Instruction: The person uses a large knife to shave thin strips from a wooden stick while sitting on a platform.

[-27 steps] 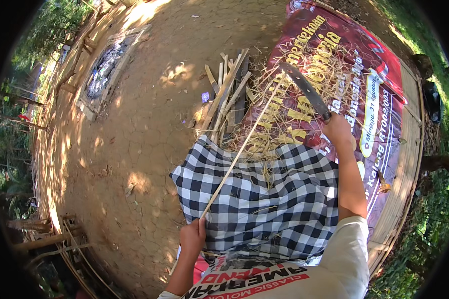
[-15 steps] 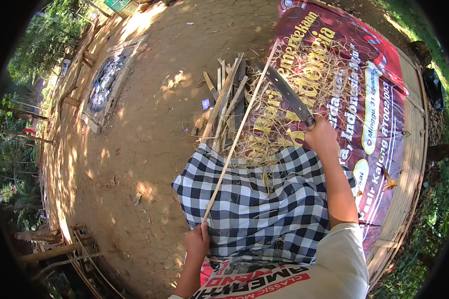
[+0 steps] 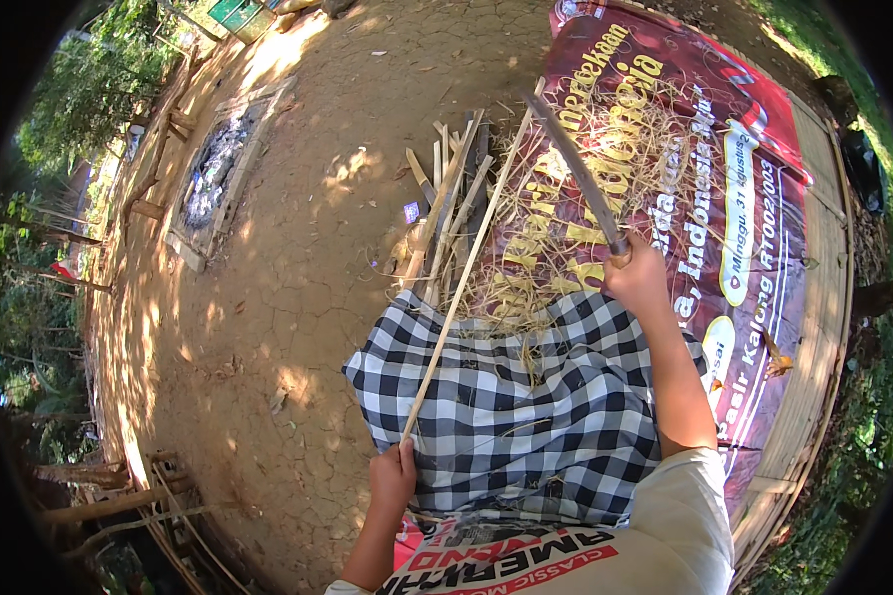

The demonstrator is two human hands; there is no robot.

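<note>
My left hand (image 3: 393, 475) is closed round the near end of a long, thin, pale strip (image 3: 472, 260), which looks like split bamboo. The strip slants up and away over my lap. In my right hand (image 3: 636, 278) is the handle of a long, dark-bladed knife (image 3: 576, 171). Its blade points away and left, with the tip close to the strip's far end; whether they touch I cannot tell. A black-and-white checked cloth (image 3: 511, 407) covers my lap. Curly pale shavings (image 3: 655, 149) lie scattered beyond it, some on the cloth's far edge.
A dark red printed banner (image 3: 764, 238) lies over a slatted bamboo platform (image 3: 814, 327) on the right. Several wooden strips (image 3: 446, 213) are piled beyond my lap. Left of them is cracked bare earth (image 3: 268, 327), with a framed ash pit (image 3: 218, 169) farther off.
The knife has turned in my right hand, so the blade shows narrower, and its tip has risen toward the strip's far end. My left hand keeps its hold with hardly any movement.
</note>
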